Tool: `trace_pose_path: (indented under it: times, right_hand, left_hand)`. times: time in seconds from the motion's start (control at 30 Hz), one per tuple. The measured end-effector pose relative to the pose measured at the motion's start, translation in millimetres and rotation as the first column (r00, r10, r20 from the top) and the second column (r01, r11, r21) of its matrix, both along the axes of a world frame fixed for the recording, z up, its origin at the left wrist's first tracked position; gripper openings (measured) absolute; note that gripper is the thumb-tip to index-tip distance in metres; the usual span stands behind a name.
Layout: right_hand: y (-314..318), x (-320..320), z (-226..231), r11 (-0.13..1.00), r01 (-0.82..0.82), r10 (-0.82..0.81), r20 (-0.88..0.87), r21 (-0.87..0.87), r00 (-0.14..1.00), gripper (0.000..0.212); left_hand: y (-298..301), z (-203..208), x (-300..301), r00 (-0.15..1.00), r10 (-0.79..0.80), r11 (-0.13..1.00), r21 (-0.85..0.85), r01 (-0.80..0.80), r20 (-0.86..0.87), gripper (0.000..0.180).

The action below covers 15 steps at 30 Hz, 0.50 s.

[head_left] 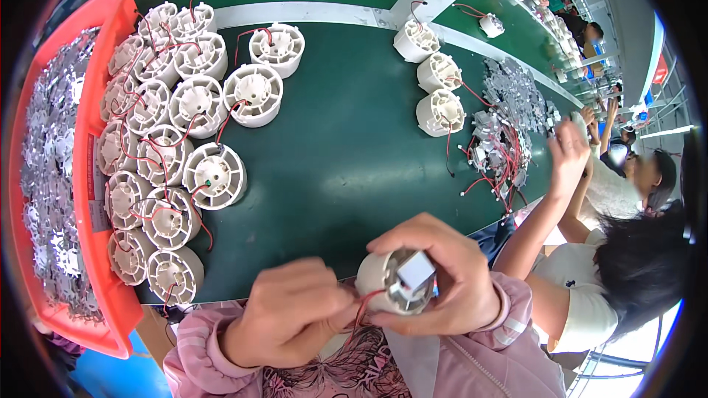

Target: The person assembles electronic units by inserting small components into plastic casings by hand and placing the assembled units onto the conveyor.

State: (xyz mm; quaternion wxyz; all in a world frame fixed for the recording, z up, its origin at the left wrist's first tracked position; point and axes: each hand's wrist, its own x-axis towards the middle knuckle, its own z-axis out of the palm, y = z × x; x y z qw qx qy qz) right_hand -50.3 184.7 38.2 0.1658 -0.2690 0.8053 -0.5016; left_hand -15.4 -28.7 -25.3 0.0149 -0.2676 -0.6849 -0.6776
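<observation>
My right hand (457, 280) is wrapped round a white round plastic housing (374, 280), holding it tilted on its side above the table's near edge. A pale square piece (416, 270) sits at the housing's open face. From the housing's left side a thin red wire (361, 313) curves down. My left hand (299, 313), somewhat blurred, is closed beside it, its fingertips at the wire; what they pinch is partly hidden.
Several similar white housings (198, 106) with red wires stand in rows at left. Beside them, a red bin (118, 243) holds many small metal pieces. More metal pieces (509, 92) and wired parts (501, 155) lie at right, near three housings (441, 112). A co-worker's arm (549, 199) reaches in at right.
</observation>
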Motion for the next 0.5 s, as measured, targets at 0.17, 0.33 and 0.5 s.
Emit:
trace_pose_path:
  times: [0.17, 0.33, 0.5]
  right_hand:
    - [-12, -1, 19, 0.992, 0.036, -0.025, -0.093, 0.118, 0.995, 0.061]
    - [-8, -4, 6, 0.993, 0.053, -0.058, -0.041, -0.109, 0.997, 0.068]
    - [-12, -4, 15, 0.921, 0.251, 0.043, 0.718, -0.298, 0.695, 0.084]
  left_hand:
    - [18, 27, -9, 0.984, 0.116, 0.993, -0.037, -0.112, 0.133, 0.032]
    - [8, 49, -7, 0.701, -0.264, 0.946, 0.321, 0.053, 0.663, 0.044]
    - [10, 56, -6, 0.637, -0.152, 0.980, 0.199, -0.002, 0.755, 0.065]
